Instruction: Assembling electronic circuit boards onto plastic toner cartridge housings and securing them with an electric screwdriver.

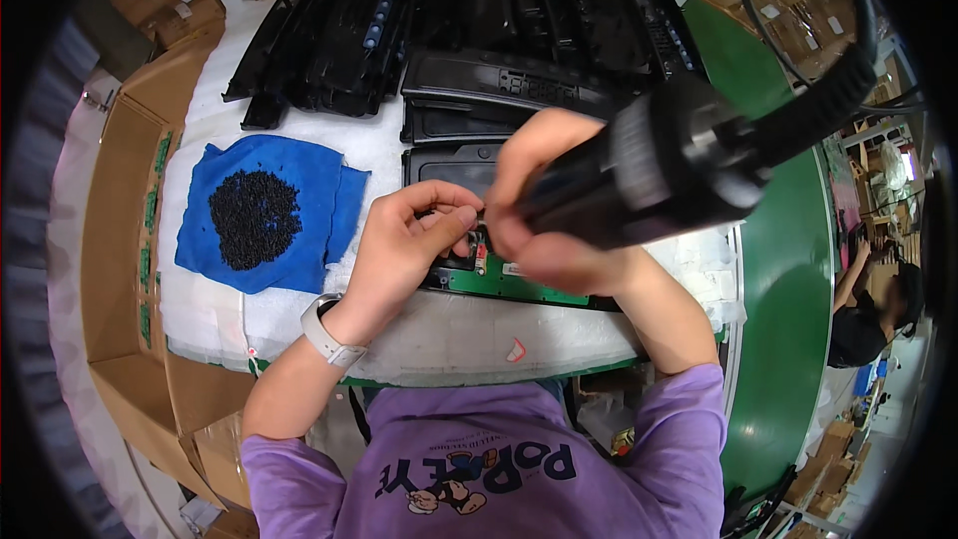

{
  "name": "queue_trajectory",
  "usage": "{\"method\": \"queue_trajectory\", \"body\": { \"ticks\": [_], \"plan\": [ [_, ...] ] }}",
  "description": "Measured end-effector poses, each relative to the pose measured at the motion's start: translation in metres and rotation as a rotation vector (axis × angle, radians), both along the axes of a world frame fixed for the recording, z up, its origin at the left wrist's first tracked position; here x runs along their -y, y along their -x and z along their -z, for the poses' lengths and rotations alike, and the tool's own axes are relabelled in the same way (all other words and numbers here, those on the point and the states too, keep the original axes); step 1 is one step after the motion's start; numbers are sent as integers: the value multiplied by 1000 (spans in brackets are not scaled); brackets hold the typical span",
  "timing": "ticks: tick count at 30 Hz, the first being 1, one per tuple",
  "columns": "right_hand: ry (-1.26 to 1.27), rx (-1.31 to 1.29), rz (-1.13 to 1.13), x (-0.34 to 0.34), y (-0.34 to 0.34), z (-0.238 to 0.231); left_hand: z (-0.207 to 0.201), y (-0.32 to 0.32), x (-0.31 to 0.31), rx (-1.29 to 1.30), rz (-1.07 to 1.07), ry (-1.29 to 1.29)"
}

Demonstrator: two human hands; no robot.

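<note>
My right hand (569, 262) is wrapped round a black electric screwdriver (639, 175), its tip end pointing down-left toward the work and blurred by motion. Thumb and fingertips of my left hand (399, 240) are pinched together near that end; anything between them is too hidden to make out. Beneath both hands lies a black plastic panel (444, 168) with a green circuit board (534, 285) in it, partly covered by the hands. To the left, a heap of small black screws (254, 220) rests on a blue cloth (341, 215).
Black plastic housings (479, 0) crowd the far side of the white padded table (429, 334). A cardboard box (115, 269) with green boards stands left. The screwdriver's cable (818, 105) loops at upper right. Beyond a green surface (773, 379), another person (863, 329) is at far right.
</note>
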State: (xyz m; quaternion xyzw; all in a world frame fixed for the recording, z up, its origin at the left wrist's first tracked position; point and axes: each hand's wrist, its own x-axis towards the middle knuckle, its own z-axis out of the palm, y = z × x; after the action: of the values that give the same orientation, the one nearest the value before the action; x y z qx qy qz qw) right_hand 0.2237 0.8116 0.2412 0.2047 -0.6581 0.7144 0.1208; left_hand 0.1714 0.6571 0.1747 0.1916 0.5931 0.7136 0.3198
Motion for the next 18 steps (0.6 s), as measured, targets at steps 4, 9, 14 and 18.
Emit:
{"method": "queue_trajectory", "body": {
  "ticks": [4, 9, 14, 18],
  "plan": [
    [316, -144, -125, -25, 1, -5, 1, 3, 3, 73, 39, 19],
    [434, -254, -155, -41, 2, -11, -6, 2, 4, 115, 104, -87],
    [442, -219, -154, -38, 1, -9, -6, 5, 5, 131, 149, -98],
    [451, -211, -156, -38, -1, -10, -8, 5, 5, 155, 178, -89]
  ]
}}
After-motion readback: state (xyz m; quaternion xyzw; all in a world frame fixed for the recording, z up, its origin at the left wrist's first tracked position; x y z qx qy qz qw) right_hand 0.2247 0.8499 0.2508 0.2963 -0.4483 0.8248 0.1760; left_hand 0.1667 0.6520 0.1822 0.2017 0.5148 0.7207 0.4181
